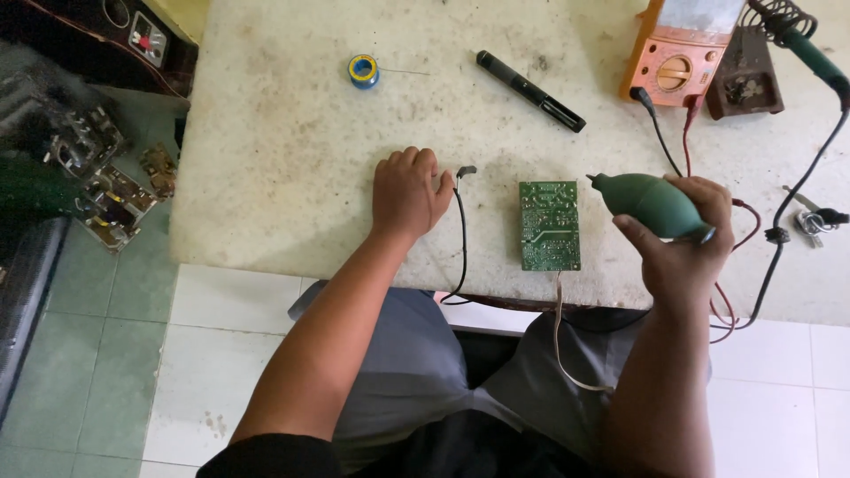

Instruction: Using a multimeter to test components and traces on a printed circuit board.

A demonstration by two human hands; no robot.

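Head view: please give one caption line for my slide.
Right hand holds a green rubber air blower beside a green circuit board; left hand rests on the worn table.

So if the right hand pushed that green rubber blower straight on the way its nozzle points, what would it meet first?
The right hand aims the green rubber bulb blower leftward, so probably the top edge of the green rectangular circuit board, though its height above the table is unclear.

left hand (409,190) – loosely curled, palm down | right hand (683,239) – raised, gripping
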